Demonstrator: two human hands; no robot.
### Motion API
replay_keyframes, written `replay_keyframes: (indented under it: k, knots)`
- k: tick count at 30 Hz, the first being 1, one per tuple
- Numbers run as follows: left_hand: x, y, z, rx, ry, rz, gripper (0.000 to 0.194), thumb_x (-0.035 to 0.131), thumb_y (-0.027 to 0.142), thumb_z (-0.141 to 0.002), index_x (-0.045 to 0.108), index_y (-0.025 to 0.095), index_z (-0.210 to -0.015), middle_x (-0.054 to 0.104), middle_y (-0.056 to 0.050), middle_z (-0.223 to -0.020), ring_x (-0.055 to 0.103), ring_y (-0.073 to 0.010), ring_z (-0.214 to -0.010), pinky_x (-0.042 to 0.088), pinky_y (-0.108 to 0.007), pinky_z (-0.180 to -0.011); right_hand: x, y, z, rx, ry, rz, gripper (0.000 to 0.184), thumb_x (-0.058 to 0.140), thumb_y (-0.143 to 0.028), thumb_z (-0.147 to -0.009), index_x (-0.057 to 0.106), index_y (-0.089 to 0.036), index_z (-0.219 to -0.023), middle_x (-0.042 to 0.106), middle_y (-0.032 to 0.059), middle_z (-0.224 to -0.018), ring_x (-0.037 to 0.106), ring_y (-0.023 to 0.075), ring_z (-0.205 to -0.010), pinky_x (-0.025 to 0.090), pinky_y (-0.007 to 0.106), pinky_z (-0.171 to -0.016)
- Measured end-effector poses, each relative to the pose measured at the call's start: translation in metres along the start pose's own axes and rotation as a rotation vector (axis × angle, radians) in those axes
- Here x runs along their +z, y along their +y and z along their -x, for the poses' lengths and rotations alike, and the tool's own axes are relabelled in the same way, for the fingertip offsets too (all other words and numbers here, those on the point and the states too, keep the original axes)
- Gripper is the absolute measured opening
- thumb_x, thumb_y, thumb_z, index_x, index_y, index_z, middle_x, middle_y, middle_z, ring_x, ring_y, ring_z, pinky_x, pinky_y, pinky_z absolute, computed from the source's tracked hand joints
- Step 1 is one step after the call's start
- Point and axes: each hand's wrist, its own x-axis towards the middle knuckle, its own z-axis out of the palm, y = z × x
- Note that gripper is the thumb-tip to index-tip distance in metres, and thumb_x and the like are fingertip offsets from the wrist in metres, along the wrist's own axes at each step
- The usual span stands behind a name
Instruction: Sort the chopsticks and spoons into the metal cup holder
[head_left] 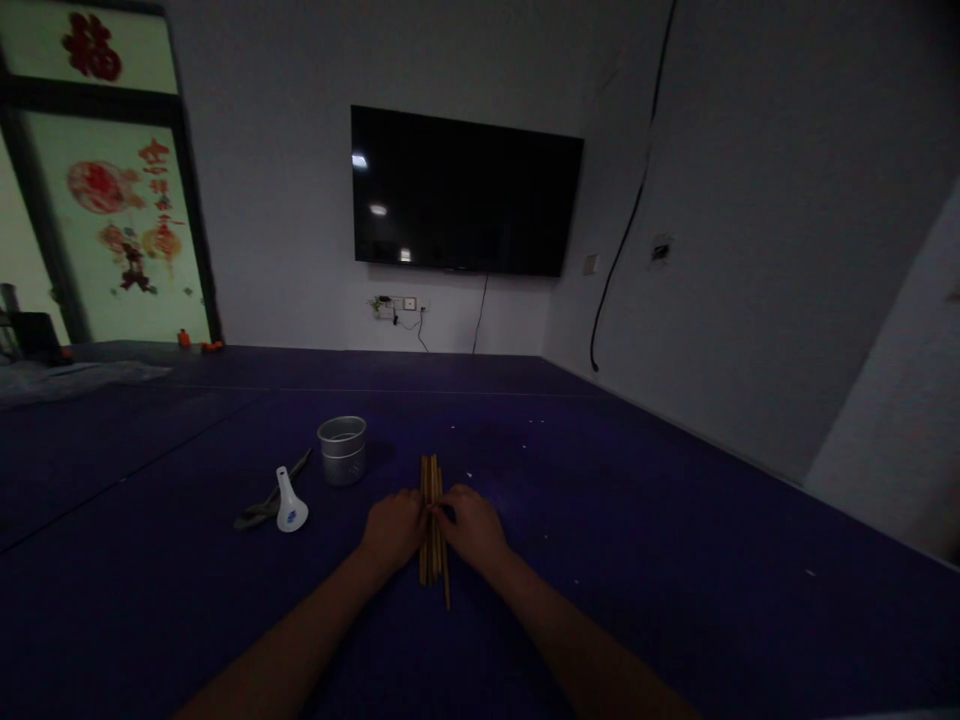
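Wooden sticks [433,552], a slim bundle, lie on the purple surface [585,620] straight ahead of the person, right between the two hands; long axis runs away from the body, near ends toward the viewer, far ends toward the wall with the screen [465,190]. Left hand [395,530] comes in from the left side, right hand [471,525] from the right, so the bundle sits crosswise to both sets of fingers; neither hand is clearly nearer, both touch. Fingers: left ones curled in against the left flank, right thumb and fingers pinched in at the right flank, both grasping the sticks around mid-length, tips meeting over them. Too dim to sort which single stick each fingertip has, or how firm the hold is. Far ends roughly level, a few a bit short; near ends less even, with one stick on the right side reaching closer to the person than the rest and angled slightly outward, under the right hand's side. Off to the left, apart from the hands: metal cup [343,462], upright, mouth up; nearer and further left, white spoon [291,513], bowl toward the person, just beside a long dark grey item [257,515], kind unclear.
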Motion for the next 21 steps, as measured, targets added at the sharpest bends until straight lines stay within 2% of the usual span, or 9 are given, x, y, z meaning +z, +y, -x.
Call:
replay_keyframes:
  k: [21]
  knots:
    - [-0.0004,-0.0002,-0.0006,0.007,0.004,0.018,0.036,0.027,0.033,-0.091,0.056,0.014,-0.101,0.064,-0.013,-0.1,0.062,-0.0229,-0.091,0.046,-0.033,-0.076,-0.0023,-0.001,-0.0002,-0.007,-0.008,-0.002,0.024,0.045,-0.03,-0.088,0.068,-0.022,-0.092,0.064,0.0053,-0.095,0.059,0.0166,-0.091,0.04,0.025,-0.078]
